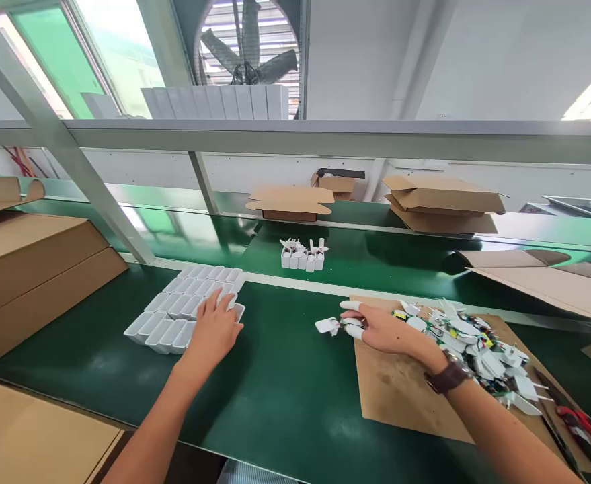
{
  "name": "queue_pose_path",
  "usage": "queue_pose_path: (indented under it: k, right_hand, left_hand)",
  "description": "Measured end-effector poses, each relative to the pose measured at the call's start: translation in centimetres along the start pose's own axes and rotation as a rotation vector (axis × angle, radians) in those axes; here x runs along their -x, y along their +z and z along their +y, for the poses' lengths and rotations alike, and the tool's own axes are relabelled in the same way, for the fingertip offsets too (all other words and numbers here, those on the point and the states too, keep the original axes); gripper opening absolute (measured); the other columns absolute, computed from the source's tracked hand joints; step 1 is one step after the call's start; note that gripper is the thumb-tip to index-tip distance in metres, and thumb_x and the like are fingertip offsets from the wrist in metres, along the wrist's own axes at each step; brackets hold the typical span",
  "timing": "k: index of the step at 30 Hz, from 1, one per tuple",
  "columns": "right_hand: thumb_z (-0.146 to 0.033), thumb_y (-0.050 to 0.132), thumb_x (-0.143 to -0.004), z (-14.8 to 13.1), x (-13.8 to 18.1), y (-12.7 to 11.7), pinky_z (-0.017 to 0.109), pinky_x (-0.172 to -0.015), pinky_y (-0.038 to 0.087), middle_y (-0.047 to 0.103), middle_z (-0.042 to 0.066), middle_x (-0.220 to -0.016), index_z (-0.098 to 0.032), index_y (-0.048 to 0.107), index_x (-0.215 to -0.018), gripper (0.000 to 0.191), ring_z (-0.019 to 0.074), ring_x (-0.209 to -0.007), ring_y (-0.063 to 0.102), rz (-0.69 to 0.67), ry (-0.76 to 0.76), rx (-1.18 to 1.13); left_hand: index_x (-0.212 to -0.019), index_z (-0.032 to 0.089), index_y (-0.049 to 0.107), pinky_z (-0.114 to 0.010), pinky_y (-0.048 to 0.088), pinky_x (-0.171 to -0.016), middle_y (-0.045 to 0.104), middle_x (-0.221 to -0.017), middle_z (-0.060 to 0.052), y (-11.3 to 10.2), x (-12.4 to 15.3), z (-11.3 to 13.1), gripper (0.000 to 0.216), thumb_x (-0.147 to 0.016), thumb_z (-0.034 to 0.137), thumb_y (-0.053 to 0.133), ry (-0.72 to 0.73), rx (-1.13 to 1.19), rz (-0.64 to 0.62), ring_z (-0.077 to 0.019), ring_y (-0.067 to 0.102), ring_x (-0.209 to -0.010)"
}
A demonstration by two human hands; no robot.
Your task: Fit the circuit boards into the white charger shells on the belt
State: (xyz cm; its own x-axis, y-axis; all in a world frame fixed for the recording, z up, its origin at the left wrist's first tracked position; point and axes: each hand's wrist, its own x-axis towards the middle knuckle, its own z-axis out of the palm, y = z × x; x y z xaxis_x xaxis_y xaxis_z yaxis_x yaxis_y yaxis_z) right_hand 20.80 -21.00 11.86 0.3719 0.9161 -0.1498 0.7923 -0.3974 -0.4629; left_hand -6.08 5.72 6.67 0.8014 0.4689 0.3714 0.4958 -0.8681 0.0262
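On the left of the bench, my left hand (217,327) rests over rows of white open plastic cases (167,334). Its fingers are spread across the right-hand cases, and their tips partly cover them. My right hand (376,327) has white covers on its fingertips and is closed on a white plug piece (328,326), which sticks out to the left of the fingers. Just right of that hand lies a heap of white plug parts with green circuit boards (469,339), on a flat cardboard sheet (401,396).
A small group of filled white cases (302,257) stands behind the bench's pale strip. Cardboard boxes (37,269) stand at left, with more flattened boxes (441,202) at the back. Red-handled pliers (585,423) lie at the right edge. A metal frame bar (325,140) crosses above.
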Motion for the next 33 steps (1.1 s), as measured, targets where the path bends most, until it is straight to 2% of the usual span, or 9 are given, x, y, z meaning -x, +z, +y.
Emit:
queue_pose_path:
  k: [4,7,11,15,18,21,24,28,33]
  right_hand:
    - [-0.025,0.041,-0.103,-2.2,-2.7,1.6,0.026,-0.067,0.050,0.077,0.003,-0.096,-0.019,0.058,-0.128,0.031,0.0159,-0.068,0.072,-0.071,0.115,-0.067]
    - [-0.018,0.046,-0.100,-2.4,-3.9,2.6,0.029,-0.072,0.048,0.076,0.014,-0.107,-0.013,0.065,-0.115,0.024,0.0226,-0.083,0.074,0.035,0.242,0.141]
    - [-0.017,0.048,-0.100,-2.4,-3.4,3.4,0.034,-0.077,0.045,0.073,0.022,-0.108,-0.010,0.066,-0.107,0.021,0.0311,-0.094,0.072,0.083,0.286,0.249]
    - [-0.035,0.049,-0.104,-3.0,-2.4,4.5,0.033,-0.082,0.046,0.074,0.015,-0.104,-0.014,0.066,-0.113,0.029,0.0277,-0.096,0.070,0.073,0.187,0.251]
    - [-0.038,0.054,-0.102,-3.0,-2.2,5.8,0.035,-0.091,0.048,0.073,0.014,-0.111,-0.015,0.062,-0.129,0.036,0.0281,-0.106,0.067,0.170,0.061,0.180]
    - [-0.037,0.064,-0.094,-2.1,-2.3,7.6,0.043,-0.094,0.052,0.071,0.016,-0.116,-0.014,0.058,-0.136,0.048,0.0321,-0.112,0.064,0.271,-0.052,0.116]
    - [-0.024,0.063,-0.089,-0.6,-2.2,9.5,0.047,-0.097,0.054,0.068,0.015,-0.120,-0.016,0.053,-0.141,0.054,0.0309,-0.115,0.063,0.346,-0.133,0.043]
    - [-0.020,0.060,-0.089,0.9,-1.8,11.0,0.047,-0.096,0.058,0.065,0.013,-0.125,-0.020,0.050,-0.142,0.054,0.0288,-0.114,0.064,0.483,-0.154,-0.048]
    - [-0.017,0.058,-0.087,0.1,-1.5,10.9,0.044,-0.085,0.062,0.068,0.009,-0.108,-0.023,0.054,-0.133,0.046,0.0262,-0.100,0.068,0.611,-0.194,-0.118]
  left_hand:
    - [-0.075,0.021,0.065,-0.043,0.057,-0.096,0.069,-0.128,-0.010,1.1,-2.1,3.1,0.011,-0.085,0.017,0.063,0.133,0.293,-0.136,-0.0281,0.067,-0.117]
    - [-0.074,0.021,0.060,-0.036,0.059,-0.085,0.067,-0.129,-0.008,1.3,-3.7,5.2,0.014,-0.088,0.022,0.058,0.147,0.436,-0.222,-0.0225,0.072,-0.100]
    - [-0.071,0.021,0.055,-0.037,0.058,-0.091,0.065,-0.133,-0.009,2.4,-4.9,6.8,0.018,-0.087,0.026,0.060,0.150,0.559,-0.170,-0.0248,0.070,-0.109]
    - [-0.077,0.021,0.054,-0.036,0.057,-0.091,0.065,-0.124,-0.009,4.3,-4.9,7.8,0.018,-0.091,0.032,0.058,0.147,0.753,-0.118,-0.0225,0.068,-0.107]
    - [-0.098,0.022,0.059,-0.035,0.058,-0.085,0.065,-0.120,-0.007,5.2,-4.3,7.9,0.018,-0.091,0.038,0.063,0.096,0.879,-0.138,-0.0198,0.068,-0.096]
    - [-0.128,0.025,0.054,-0.035,0.059,-0.084,0.064,-0.124,-0.007,5.3,-3.5,7.3,0.051,-0.084,0.042,0.074,0.029,0.960,-0.252,-0.0203,0.068,-0.094]
    - [-0.148,0.027,0.042,-0.040,0.057,-0.097,0.061,-0.136,-0.009,5.0,-3.1,6.6,0.079,-0.080,0.042,0.079,0.034,0.971,-0.350,-0.0260,0.066,-0.114]
    - [-0.157,0.029,0.029,-0.042,0.053,-0.105,0.055,-0.146,-0.011,4.8,-2.9,6.5,0.091,-0.081,0.035,0.078,0.075,0.957,-0.400,-0.0294,0.059,-0.129]
    - [-0.158,0.029,0.025,-0.042,0.051,-0.107,0.059,-0.139,-0.009,4.9,-2.8,6.6,0.093,-0.082,0.028,0.077,0.049,0.961,-0.359,-0.0266,0.062,-0.124]
